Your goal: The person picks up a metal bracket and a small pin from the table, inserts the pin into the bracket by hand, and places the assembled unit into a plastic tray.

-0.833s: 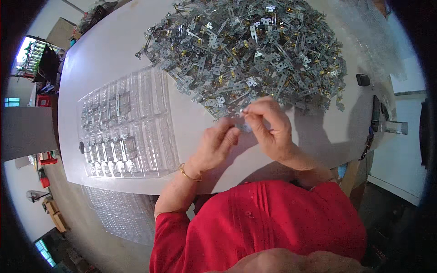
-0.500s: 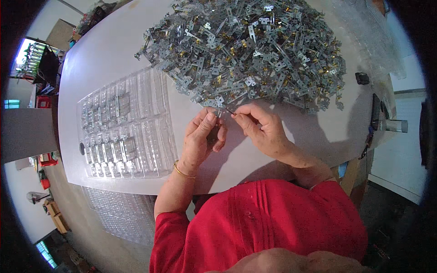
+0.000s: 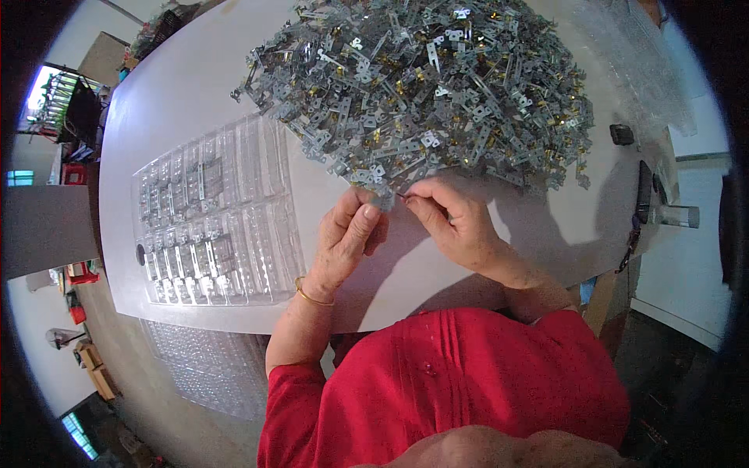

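Observation:
My left hand (image 3: 349, 238), with a gold bangle at the wrist, pinches a small silvery metal bracket (image 3: 383, 200) between thumb and fingers. Close on its right, my right hand (image 3: 462, 232) pinches a thin dark piece (image 3: 401, 196); its kind is too small to make out. Its tip points toward the bracket, and I cannot tell whether they touch. Just beyond both hands rises a large heap of metal brackets (image 3: 421, 93), some with yellowish parts. Left of my hands lies a clear plastic blister tray (image 3: 269, 226), its left compartments holding several metal pieces.
The white table (image 3: 187, 101) curves around the heap. More clear plastic trays (image 3: 207, 363) sit low beyond the near left edge, and clear plastic sheeting (image 3: 632, 70) lies at the far right. A small black object (image 3: 621, 134) rests right of the heap.
My left hand has turned slightly, so the bracket's flat face now shows at its fingertips. The right hand has shifted a little to the right, still pinching the thin dark piece.

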A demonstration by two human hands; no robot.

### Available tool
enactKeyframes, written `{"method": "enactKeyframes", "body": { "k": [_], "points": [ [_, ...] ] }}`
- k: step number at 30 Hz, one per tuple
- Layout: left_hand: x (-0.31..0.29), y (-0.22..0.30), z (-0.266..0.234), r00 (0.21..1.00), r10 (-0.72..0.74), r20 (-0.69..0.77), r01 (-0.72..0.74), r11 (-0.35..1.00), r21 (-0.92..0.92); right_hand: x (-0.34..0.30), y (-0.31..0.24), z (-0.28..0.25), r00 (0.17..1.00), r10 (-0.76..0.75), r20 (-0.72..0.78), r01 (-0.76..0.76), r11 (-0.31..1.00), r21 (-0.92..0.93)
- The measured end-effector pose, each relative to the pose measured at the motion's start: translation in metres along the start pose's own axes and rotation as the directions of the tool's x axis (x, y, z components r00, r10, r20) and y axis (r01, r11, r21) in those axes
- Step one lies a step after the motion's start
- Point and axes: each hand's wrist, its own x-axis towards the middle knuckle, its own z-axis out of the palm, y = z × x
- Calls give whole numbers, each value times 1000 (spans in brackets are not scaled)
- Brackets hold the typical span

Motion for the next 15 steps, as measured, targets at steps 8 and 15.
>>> {"method": "enactKeyframes", "body": {
  "k": [8, 15],
  "points": [
    [-1, 0, 1, 995, 70, 76, -95, 897, 432, 0, -2, -2, 957, 245, 154, -283, 902, 326],
    [1, -4, 2, 966, 196, 169, -258, 706, 660, 4, 2, -15, 861, 327, 390, -468, 810, 353]
  ]
}}
